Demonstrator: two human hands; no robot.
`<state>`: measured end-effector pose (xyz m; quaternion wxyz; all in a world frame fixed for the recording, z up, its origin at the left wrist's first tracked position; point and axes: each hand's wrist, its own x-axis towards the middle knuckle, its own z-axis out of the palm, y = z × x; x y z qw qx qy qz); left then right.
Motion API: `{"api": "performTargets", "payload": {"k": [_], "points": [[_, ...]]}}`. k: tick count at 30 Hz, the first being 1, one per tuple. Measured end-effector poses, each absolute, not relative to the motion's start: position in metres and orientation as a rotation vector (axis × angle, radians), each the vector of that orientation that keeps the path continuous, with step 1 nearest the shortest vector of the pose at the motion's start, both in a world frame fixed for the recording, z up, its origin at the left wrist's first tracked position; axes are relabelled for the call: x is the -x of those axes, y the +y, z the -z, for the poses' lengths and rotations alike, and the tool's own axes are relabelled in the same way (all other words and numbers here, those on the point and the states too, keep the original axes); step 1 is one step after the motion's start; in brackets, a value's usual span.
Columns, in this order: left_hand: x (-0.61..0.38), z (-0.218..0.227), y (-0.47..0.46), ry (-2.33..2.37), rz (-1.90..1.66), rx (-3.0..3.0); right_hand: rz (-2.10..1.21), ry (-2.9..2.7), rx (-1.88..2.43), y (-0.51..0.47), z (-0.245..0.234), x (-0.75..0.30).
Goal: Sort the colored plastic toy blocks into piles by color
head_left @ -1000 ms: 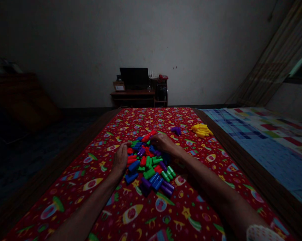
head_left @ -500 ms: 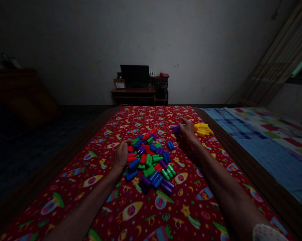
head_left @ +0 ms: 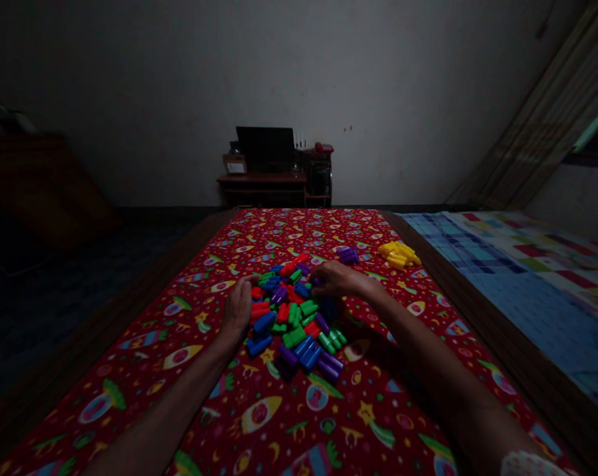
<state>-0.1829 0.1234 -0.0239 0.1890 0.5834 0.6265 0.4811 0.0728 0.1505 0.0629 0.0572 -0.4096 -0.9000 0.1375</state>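
Note:
A mixed pile of plastic building blocks (head_left: 294,314) in red, green, blue and purple, each shaped like joined rounded tubes, lies on the red patterned cloth. My left hand (head_left: 237,307) rests along the pile's left edge, fingers stretched out and holding nothing. Over the pile's right side, my right hand (head_left: 339,279) has its fingers closed around a purple block (head_left: 317,282), mostly hidden by the fingers. Beyond that hand sits a small group of purple blocks (head_left: 347,255). Farther right is a heap of yellow blocks (head_left: 399,254).
The patterned cloth (head_left: 259,416) covers a long table or bed with brown edging. To the right is a bed with a checked blue cover (head_left: 477,277). At the far wall stands a desk (head_left: 264,180) with a monitor (head_left: 266,147) and a red telephone (head_left: 323,147).
My right hand has let go of a purple block beside the yellow heap and come back left to the pile, onto another purple block. My left hand has stayed put.

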Motion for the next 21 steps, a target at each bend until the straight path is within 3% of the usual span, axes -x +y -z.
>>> {"api": "performTargets", "payload": {"k": [5, 9, 15, 21], "points": [[0.184, 0.027, 0.126, 1.774, -1.343, -1.644, -0.132, -2.213, 1.599, 0.185, -0.045, -0.115], [0.184, 0.027, 0.125, 1.771, -1.348, -1.636, -0.094, -1.859, 1.72, 0.199, -0.018, -0.144], [0.183, 0.025, 0.123, 1.766, -1.339, -1.628, -0.17, -1.876, 1.768, 0.203, 0.006, -0.157], [0.184, 0.026, 0.126, 1.772, -1.351, -1.622, -0.098, -1.882, 1.618, 0.202, -0.007, -0.145]]}}
